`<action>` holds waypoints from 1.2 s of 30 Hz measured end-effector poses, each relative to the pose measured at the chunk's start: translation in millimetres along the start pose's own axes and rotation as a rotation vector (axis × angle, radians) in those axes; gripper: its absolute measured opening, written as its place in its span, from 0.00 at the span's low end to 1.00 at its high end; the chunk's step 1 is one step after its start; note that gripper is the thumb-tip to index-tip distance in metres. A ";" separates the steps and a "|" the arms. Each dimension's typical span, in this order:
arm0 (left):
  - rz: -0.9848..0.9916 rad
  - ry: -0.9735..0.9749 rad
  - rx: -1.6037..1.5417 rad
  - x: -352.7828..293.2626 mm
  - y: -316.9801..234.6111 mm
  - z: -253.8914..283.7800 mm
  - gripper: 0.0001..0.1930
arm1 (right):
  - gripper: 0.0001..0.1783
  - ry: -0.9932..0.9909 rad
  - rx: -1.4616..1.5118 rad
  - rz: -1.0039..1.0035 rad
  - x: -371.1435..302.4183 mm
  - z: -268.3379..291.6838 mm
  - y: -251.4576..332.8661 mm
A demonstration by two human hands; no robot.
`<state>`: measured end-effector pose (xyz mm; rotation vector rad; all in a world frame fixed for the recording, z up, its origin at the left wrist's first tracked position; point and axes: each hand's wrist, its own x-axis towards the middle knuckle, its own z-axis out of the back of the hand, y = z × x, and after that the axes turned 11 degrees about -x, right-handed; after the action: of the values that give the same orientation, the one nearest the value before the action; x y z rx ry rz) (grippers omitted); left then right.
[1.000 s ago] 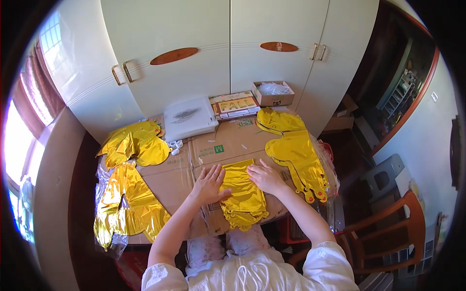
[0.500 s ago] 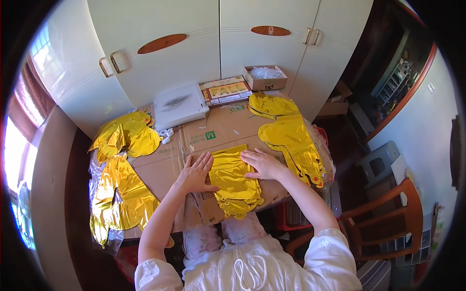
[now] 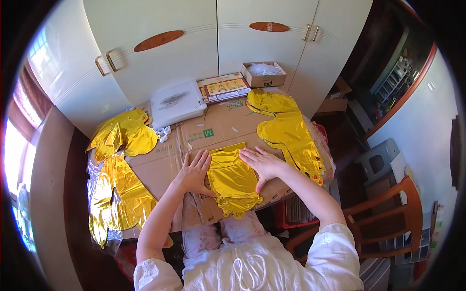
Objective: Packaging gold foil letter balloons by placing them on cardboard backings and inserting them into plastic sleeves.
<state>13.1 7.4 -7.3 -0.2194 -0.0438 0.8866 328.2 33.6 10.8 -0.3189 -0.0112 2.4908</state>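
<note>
A folded gold foil balloon (image 3: 233, 177) lies flat on the cardboard-covered table (image 3: 160, 177), its scalloped lower end hanging near the front edge. My left hand (image 3: 195, 175) rests along its left side, fingers stretched out and thumb on its edge. On the right side lies my right hand (image 3: 264, 166), fingers spread, the fingertips on the upper right corner and the thumb down the right edge. Both hands are open and press on the foil without gripping it.
More flat gold foil balloons lie at the right (image 3: 291, 133), far left (image 3: 121, 133) and near left (image 3: 119, 194). Along the back stand a stack of white plastic bags (image 3: 177, 104), a printed box (image 3: 224, 88) and an open carton (image 3: 264, 76). A wooden chair (image 3: 388, 218) stands right.
My right thumb has moved outward from on top of the foil to its right edge. The folded balloon looks smoother and flatter. My left hand stays nearly in place.
</note>
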 end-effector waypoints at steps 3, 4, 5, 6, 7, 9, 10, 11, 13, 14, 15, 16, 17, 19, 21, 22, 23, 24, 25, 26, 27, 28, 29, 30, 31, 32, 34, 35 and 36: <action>0.000 0.001 0.008 0.3 -0.8 0.7 0.73 | 0.81 0.006 -0.004 0.003 -0.3 0.0 -0.1; 0.004 0.013 0.002 0.3 -1.2 2.5 0.72 | 0.81 0.004 0.000 0.005 0.0 -0.3 -0.5; 0.008 0.024 -0.005 0.4 -2.5 4.4 0.72 | 0.81 0.001 0.003 0.008 -0.3 -1.0 -1.0; 0.014 0.036 -0.012 0.0 -3.4 5.7 0.72 | 0.81 -0.002 0.006 0.012 -1.1 -1.3 -1.4; -0.002 0.011 -0.017 -1.6 -3.0 5.9 0.72 | 0.80 -0.025 0.010 0.017 -2.0 -0.9 -1.9; -0.033 -0.038 -0.026 -8.1 -3.0 3.7 0.72 | 0.79 -0.071 0.016 0.031 -5.4 -0.5 -1.2; -0.041 -0.077 -0.046 -14.4 -6.2 4.2 0.70 | 0.78 -0.095 0.006 0.033 -8.3 3.4 1.2; -0.077 -0.078 -0.072 -21.1 -9.9 5.0 0.69 | 0.77 -0.119 -0.004 0.036 -12.1 7.9 4.0; -0.165 -0.080 -0.123 -30.5 -22.7 10.5 0.67 | 0.74 -0.156 -0.015 0.055 -19.8 12.3 10.4; -0.203 -0.031 -0.068 -36.3 -35.0 18.7 0.62 | 0.72 -0.171 -0.011 0.084 -20.7 10.5 14.9; -0.239 0.000 -0.080 -41.4 -40.7 16.2 0.61 | 0.70 -0.187 -0.007 0.113 -22.0 8.9 20.1; -0.279 0.027 -0.089 -47.1 -46.3 13.3 0.60 | 0.69 -0.180 0.004 0.148 -26.1 11.2 26.6; -0.316 0.055 -0.101 -52.6 -53.2 12.6 0.58 | 0.68 -0.172 0.017 0.186 -29.7 13.3 34.0; -0.304 0.016 -0.144 -64.0 -67.3 10.9 0.51 | 0.66 -0.168 0.035 0.191 -43.1 13.6 45.3; -0.233 -0.050 -0.173 -80.4 -77.0 2.4 0.47 | 0.65 -0.186 0.055 0.162 -57.4 7.4 52.3; -0.218 -0.073 -0.173 -86.1 -81.6 -2.4 0.45 | 0.62 -0.235 0.075 0.148 -63.7 -0.5 56.1; -0.205 -0.096 -0.172 -90.5 -86.3 -7.0 0.43 | 0.61 -0.232 0.063 0.132 -66.8 -7.8 60.7; -0.192 -0.119 -0.172 -94.0 -90.6 -11.4 0.41 | 0.59 -0.229 0.051 0.114 -69.7 -14.3 65.0; -0.179 -0.136 -0.145 -96.4 -95.6 -15.4 0.38 | 0.57 -0.226 0.041 0.102 -71.2 -17.0 69.0; -0.166 -0.153 -0.118 -97.8 -100.2 -19.6 0.36 | 0.52 -0.257 0.062 0.087 -71.2 -18.5 73.7; -0.153 -0.170 -0.091 -99.9 -103.4 -23.7 0.34 | 0.51 -0.264 0.045 0.083 -72.0 -20.4 76.2; -0.163 -0.209 -0.053 -102.4 -104.2 -29.4 0.32 | 0.50 -0.273 0.025 0.075 -72.7 -22.3 79.2; -0.171 -0.247 -0.015 -104.3 -104.7 -35.3 0.30 | 0.49 -0.282 0.005 0.068 -73.7 -24.5 82.4; -0.179 -0.284 0.023 -106.8 -105.5 -39.9 0.28 | 0.46 -0.302 -0.012 0.065 -75.7 -27.0 86.5; -0.184 -0.297 0.007 -109.6 -106.9 -40.4 0.27 | 0.43 -0.325 -0.030 0.063 -78.0 -29.0 90.6; -0.189 -0.310 -0.010 -112.5 -108.6 -39.8 0.26 | 0.41 -0.347 -0.047 0.060 -79.9 -30.9 93.7; -0.181 -0.323 -0.044 -116.7 -110.3 -42.8 0.26 | 0.33 -0.435 -0.036 0.068 -81.6 -37.7 96.2; -0.169 -0.323 -0.063 -117.5 -110.2 -46.8 0.27 | 0.30 -0.478 -0.030 0.072 -81.6 -40.6 96.8; -0.157 -0.324 -0.081 -118.2 -110.4 -49.5 0.28 | 0.27 -0.515 -0.018 0.073 -81.4 -43.4 97.3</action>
<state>29.0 -159.9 -26.4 -0.1439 -0.3936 0.7570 344.8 -95.5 -21.1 0.3262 -0.2351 2.5776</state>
